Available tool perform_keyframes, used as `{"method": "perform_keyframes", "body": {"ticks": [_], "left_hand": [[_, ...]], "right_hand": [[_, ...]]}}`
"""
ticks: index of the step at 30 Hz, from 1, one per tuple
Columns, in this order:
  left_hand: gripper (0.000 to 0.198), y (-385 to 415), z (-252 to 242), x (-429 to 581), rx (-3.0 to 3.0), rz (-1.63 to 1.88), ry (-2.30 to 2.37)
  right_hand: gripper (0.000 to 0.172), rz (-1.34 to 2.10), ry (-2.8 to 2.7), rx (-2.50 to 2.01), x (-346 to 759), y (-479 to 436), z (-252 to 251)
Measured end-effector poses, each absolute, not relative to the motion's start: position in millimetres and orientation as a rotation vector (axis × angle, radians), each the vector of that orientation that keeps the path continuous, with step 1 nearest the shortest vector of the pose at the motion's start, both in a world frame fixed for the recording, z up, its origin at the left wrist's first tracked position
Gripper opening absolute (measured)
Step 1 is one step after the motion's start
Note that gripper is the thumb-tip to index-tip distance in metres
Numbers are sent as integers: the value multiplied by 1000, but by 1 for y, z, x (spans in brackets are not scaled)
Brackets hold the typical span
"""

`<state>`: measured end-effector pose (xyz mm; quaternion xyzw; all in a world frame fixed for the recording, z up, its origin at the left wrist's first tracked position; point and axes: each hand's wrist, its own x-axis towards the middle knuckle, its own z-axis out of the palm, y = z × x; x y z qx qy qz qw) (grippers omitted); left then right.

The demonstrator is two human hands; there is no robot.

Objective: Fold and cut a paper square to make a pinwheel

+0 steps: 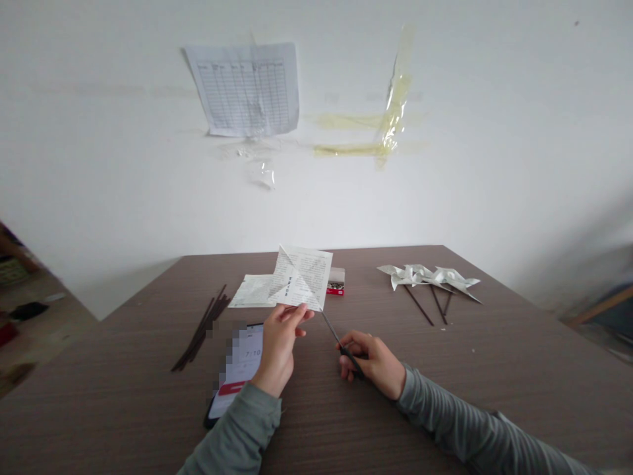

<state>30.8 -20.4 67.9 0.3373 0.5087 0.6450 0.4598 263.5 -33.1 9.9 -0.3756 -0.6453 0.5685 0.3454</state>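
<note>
My left hand (279, 343) pinches the lower edge of a creased square of printed paper (302, 277) and holds it upright above the brown table (445, 369). My right hand (373, 359) is closed round the handles of dark scissors (341, 343). The blades point up and left, and their tip meets the paper's lower right corner. Both arms wear grey sleeves.
A phone (237, 369) with a lit screen lies under my left wrist. A bundle of dark thin sticks (202, 326) lies to the left. Loose paper sheets (254, 290) and a small red box (336, 282) sit behind. Finished paper pinwheels (430, 277) on sticks lie at right.
</note>
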Motion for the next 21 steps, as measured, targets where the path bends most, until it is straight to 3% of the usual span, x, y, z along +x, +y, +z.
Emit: {"method": "perform_keyframes", "body": {"ticks": [21], "left_hand": [[47,-18,67,28,900,1578,1263]], "right_hand": [[78,1438,-1703,-978,263,-35,15]]}}
